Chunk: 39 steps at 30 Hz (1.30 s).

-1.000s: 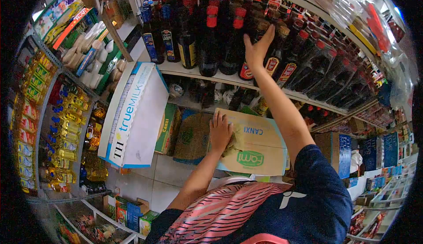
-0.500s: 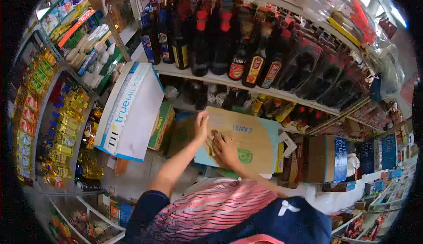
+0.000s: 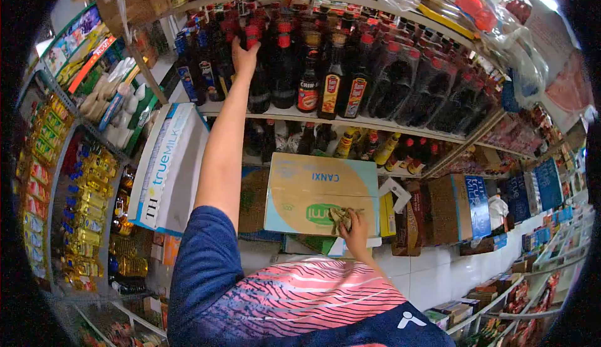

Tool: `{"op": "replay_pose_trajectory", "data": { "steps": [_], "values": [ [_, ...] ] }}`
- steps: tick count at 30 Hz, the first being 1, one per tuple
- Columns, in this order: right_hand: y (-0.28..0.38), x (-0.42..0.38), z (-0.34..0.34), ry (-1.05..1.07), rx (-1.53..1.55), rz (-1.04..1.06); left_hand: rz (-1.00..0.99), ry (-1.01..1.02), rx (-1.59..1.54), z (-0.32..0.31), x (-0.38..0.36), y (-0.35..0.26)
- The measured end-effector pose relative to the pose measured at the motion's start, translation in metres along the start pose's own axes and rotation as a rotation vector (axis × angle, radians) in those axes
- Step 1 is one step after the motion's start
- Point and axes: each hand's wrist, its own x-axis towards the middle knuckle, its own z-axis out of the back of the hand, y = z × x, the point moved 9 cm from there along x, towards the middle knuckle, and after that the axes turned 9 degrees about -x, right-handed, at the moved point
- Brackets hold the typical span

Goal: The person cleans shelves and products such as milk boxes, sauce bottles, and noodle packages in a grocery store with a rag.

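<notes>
My left hand [image 3: 244,54] is raised to the upper shelf [image 3: 400,126] and closes around the neck of a dark red-capped bottle [image 3: 259,87] standing in a row of similar bottles. Lower down, my right hand [image 3: 358,229] grips a crumpled brownish rag [image 3: 339,215] and presses it on the front face of a cardboard box [image 3: 313,187] printed with a green logo. The box stands under the shelf, between other cartons.
A tall white "true milk" carton [image 3: 168,165] leans at the left of the box. Yellow bottles and packets [image 3: 94,178] fill the left racks. More cartons [image 3: 466,208] stand to the right, beside a tiled floor and low racks [image 3: 532,284].
The rag passed from my left hand to my right hand on the box. My right hand came down from the bottles, and my left hand rose to the shelf.
</notes>
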Motion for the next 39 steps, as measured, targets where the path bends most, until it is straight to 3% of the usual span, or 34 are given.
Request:
{"op": "replay_pose_trajectory", "data": {
  "steps": [2, 4, 5, 7, 12, 16, 18, 22, 27, 32, 37, 39],
  "values": [
    [-0.002, -0.001, -0.001, 0.013, 0.005, -0.026, 0.078, -0.021, -0.042, -0.01, 0.008, 0.028],
    [-0.002, -0.001, 0.0, 0.032, 0.011, -0.046, 0.008, 0.205, 0.07, -0.029, 0.013, 0.042],
    [0.0, 0.001, 0.003, 0.023, 0.039, -0.028, 0.005, 0.21, 0.066, -0.032, 0.012, 0.043],
    [0.002, 0.001, 0.004, 0.014, 0.071, -0.007, -0.043, 0.109, 0.164, -0.016, 0.011, 0.029],
    [0.007, 0.003, 0.01, -0.003, 0.029, -0.008, 0.055, 0.081, 0.102, 0.01, -0.007, 0.017],
    [0.0, -0.001, 0.0, 0.026, 0.005, -0.008, -0.12, -0.005, -0.092, 0.041, -0.042, -0.026],
    [0.001, -0.002, -0.006, 0.059, -0.074, -0.01, -0.152, -0.071, -0.303, 0.043, -0.052, -0.016],
    [0.006, 0.002, 0.007, -0.013, -0.09, 0.047, -0.197, 0.241, -0.05, 0.031, -0.091, -0.06],
    [0.006, -0.001, -0.005, 0.037, -0.11, 0.09, 0.007, 0.457, -0.391, 0.025, -0.148, -0.075],
    [0.009, 0.001, 0.007, -0.028, -0.105, 0.076, 0.203, 0.689, -0.501, 0.003, -0.218, -0.101],
    [-0.007, -0.003, -0.006, 0.14, 0.012, -0.003, 0.271, 0.915, -0.551, -0.03, -0.272, -0.124],
    [-0.019, -0.005, 0.002, 0.135, 0.075, 0.059, 0.336, 0.967, -0.592, -0.046, -0.29, -0.127]
  ]
}}
